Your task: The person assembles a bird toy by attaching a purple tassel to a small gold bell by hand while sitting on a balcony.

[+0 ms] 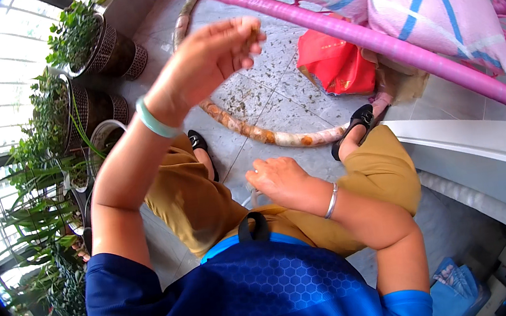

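Note:
My left hand is raised over the tiled floor, a pale green bangle round its wrist. Its fingers are curled, and a small brownish bit shows at their tips, too small to name. Lower down, my right hand is closed in front of my lap, with a silver bangle at the wrist. Its fingertips are turned away, so what they hold, if anything, is hidden. Dark crumbs and flakes lie scattered on the floor between my feet and a red bag.
A curved, wrapped tube rings the littered floor by my shoes. Across the upper right runs a pink pole, with pink cushions behind it. Potted plants line the window on the left. A white panel stands at right.

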`<state>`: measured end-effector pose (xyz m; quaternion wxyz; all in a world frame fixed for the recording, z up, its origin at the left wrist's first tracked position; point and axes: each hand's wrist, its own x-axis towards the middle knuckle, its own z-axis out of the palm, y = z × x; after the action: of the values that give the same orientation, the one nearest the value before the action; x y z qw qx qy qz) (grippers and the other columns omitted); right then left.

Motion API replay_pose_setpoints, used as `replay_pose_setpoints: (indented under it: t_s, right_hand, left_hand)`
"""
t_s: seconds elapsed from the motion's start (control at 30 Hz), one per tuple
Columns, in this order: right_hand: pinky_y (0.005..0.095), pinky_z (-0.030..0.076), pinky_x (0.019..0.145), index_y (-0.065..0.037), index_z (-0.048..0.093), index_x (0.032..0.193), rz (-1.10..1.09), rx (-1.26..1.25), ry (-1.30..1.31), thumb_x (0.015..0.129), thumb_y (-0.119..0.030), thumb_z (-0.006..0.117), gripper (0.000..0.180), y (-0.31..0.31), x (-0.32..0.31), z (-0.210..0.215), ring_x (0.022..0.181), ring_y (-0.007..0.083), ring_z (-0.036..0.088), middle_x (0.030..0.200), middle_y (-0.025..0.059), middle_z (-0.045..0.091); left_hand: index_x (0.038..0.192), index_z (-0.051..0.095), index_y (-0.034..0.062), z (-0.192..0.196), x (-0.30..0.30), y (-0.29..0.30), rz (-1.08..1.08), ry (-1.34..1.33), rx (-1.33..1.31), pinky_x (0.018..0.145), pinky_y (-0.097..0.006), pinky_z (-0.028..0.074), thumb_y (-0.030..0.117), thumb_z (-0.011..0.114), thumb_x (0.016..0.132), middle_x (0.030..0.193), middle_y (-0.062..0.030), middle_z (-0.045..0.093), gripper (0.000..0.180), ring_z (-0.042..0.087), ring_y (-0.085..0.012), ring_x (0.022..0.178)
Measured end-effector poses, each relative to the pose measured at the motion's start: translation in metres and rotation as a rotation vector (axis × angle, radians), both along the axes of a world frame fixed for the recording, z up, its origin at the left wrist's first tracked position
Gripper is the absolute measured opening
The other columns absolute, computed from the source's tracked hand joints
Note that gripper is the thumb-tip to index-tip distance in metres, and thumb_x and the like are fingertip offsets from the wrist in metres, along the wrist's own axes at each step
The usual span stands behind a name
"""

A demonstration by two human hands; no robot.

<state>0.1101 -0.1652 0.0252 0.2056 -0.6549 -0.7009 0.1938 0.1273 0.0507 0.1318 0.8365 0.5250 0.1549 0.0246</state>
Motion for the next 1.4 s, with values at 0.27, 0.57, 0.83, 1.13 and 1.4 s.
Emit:
replay_pose_setpoints:
  t_s: [0.27, 0.57, 0.83, 1.13, 1.4]
  right_hand:
    - [0.0407, 0.047, 0.056, -0.005, 0.052, 0.085, 0.065, -0.155, 0.064, 0.076, -0.009, 0.052, 0.009, -0.011, 0.000, -0.020, 0.069, 0.0315, 0.058, 0.076, 0.0123, 0.053]
    - [0.0400, 0.048, 0.051, -0.006, 0.053, 0.083, -0.033, -0.165, 0.095, 0.074, -0.010, 0.060, 0.012, -0.003, -0.004, -0.024, 0.062, 0.0310, 0.058, 0.076, 0.0110, 0.052]
    - [0.0413, 0.049, 0.051, -0.005, 0.052, 0.082, 0.028, -0.165, 0.126, 0.076, -0.012, 0.060, 0.012, 0.005, -0.007, -0.027, 0.062, 0.0314, 0.060, 0.075, 0.0128, 0.053]
    - [0.0390, 0.049, 0.054, -0.007, 0.054, 0.083, 0.008, -0.197, 0.115, 0.076, -0.013, 0.060, 0.010, 0.003, -0.008, -0.028, 0.066, 0.0290, 0.059, 0.075, 0.0103, 0.052]
    - [0.0403, 0.049, 0.052, -0.005, 0.054, 0.079, -0.078, -0.134, 0.095, 0.076, -0.014, 0.060, 0.011, 0.015, 0.006, -0.013, 0.063, 0.0301, 0.060, 0.074, 0.0113, 0.052]
  left_hand:
    - [0.110, 0.054, -0.0014, -0.099, -0.079, 0.001, 0.284, 0.080, -0.324, 0.070, -0.021, 0.048, 0.010, 0.049, 0.091, 0.099, -0.0060, 0.060, 0.023, 0.057, -0.0093, 0.081]
    - [0.120, 0.047, -0.0026, -0.102, -0.098, 0.005, 0.346, 0.008, -0.394, 0.080, -0.026, 0.050, 0.003, 0.043, 0.090, 0.096, -0.0090, 0.060, 0.031, 0.060, -0.0148, 0.087]
    - [0.118, 0.048, -0.0045, -0.106, -0.102, 0.002, 0.370, 0.001, -0.474, 0.087, -0.028, 0.050, 0.001, 0.046, 0.089, 0.099, -0.0121, 0.060, 0.029, 0.061, -0.0184, 0.093]
    - [0.115, 0.051, -0.0035, -0.107, -0.104, -0.003, 0.333, 0.038, -0.460, 0.086, -0.029, 0.050, 0.005, 0.050, 0.091, 0.096, -0.0114, 0.061, 0.025, 0.061, -0.0177, 0.091]
    - [0.105, 0.055, 0.0012, -0.117, -0.106, -0.012, 0.285, 0.080, -0.516, 0.082, -0.030, 0.052, 0.004, 0.055, 0.088, 0.097, -0.0108, 0.062, 0.018, 0.062, -0.0194, 0.089]
